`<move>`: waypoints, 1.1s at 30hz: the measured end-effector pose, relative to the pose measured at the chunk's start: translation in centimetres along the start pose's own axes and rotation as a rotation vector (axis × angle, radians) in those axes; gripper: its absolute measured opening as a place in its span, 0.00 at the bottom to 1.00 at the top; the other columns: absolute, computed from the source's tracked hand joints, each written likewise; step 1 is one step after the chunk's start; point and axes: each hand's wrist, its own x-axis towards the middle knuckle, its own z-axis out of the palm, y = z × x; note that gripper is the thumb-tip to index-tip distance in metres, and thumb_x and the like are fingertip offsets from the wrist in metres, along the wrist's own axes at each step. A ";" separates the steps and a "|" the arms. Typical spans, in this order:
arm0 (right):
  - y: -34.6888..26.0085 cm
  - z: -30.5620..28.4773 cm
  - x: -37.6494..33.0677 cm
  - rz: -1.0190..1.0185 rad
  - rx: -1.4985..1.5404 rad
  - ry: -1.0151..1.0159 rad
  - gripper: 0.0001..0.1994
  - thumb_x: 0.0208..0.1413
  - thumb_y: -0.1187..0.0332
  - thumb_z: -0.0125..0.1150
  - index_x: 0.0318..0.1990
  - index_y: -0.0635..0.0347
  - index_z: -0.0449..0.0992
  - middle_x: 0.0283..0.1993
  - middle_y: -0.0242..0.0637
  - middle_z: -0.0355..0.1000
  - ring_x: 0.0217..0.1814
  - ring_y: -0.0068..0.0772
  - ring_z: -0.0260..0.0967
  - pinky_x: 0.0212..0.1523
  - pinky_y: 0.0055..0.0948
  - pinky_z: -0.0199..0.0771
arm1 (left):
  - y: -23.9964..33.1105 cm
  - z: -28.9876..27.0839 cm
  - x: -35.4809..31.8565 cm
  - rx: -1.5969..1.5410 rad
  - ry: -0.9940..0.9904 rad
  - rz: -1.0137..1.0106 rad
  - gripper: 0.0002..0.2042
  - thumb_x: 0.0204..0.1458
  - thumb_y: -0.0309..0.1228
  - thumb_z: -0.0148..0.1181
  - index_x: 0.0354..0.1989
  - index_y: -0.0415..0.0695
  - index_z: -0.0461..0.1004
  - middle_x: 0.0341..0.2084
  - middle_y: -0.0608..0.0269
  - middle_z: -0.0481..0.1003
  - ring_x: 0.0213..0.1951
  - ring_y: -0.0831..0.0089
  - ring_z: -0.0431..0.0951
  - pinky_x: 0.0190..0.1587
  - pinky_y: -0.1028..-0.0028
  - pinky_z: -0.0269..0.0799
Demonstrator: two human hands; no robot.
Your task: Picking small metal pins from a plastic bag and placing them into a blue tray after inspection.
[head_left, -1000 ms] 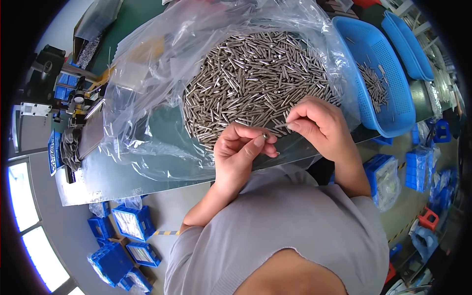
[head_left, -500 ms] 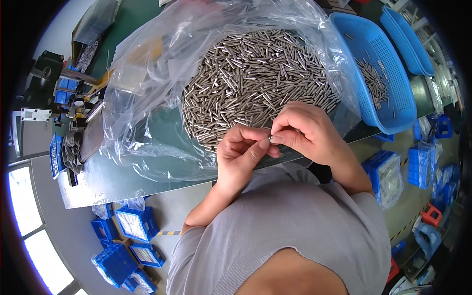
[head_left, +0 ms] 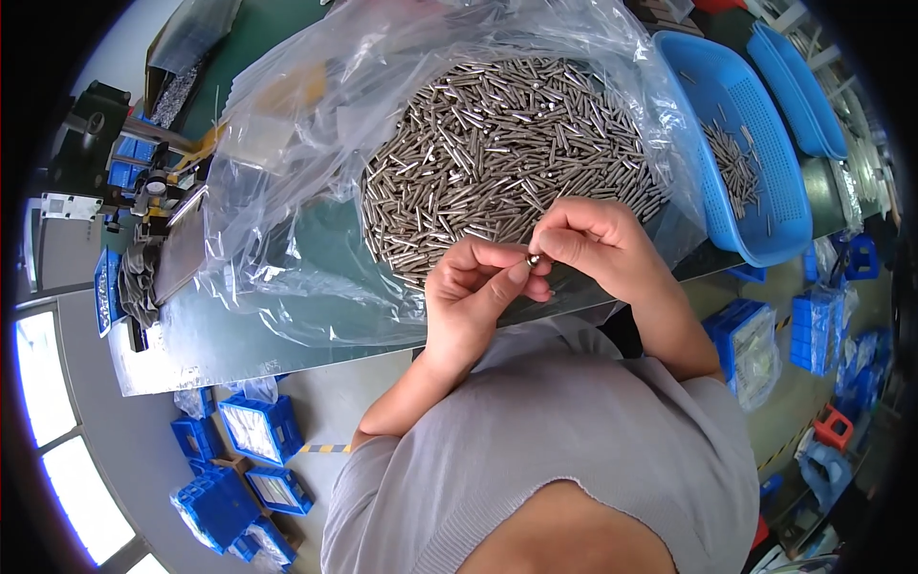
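Observation:
A large heap of short grey metal pins (head_left: 497,143) lies on a clear plastic sheet on the green table. At its near edge, my left hand (head_left: 475,287) is closed in a pinch, thumb against forefinger, on a small metal pin (head_left: 534,259). Only one shiny round end of it shows; the rest is hidden by fingers. My right hand (head_left: 602,247) meets the left from the right side, its thumb and forefinger pinched together at the same pin. The two hands' fingertips nearly touch.
Right of the heap stands a blue perforated basket (head_left: 712,215) with a few loose pins inside, and another blue basket (head_left: 803,100) lies beyond it. Crumpled plastic sheeting (head_left: 277,220) spreads leftward. A black clamp-like device (head_left: 96,134) stands at the far left. Blue crates (head_left: 258,426) sit on the floor.
The pin's shiny end is now more exposed between the fingertips. My right fingers have shifted slightly upward on it. The view has moved a little.

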 end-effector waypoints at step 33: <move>0.2 -0.2 1.1 -0.552 -1.099 0.224 0.06 0.42 0.74 0.60 0.24 0.58 0.68 0.28 0.33 0.69 0.32 0.35 0.69 0.31 0.33 0.70 | -0.1 -0.1 0.2 -0.108 0.031 0.064 0.03 0.56 0.19 0.52 0.37 0.34 0.68 0.35 0.46 0.76 0.31 0.68 0.78 0.38 0.70 0.78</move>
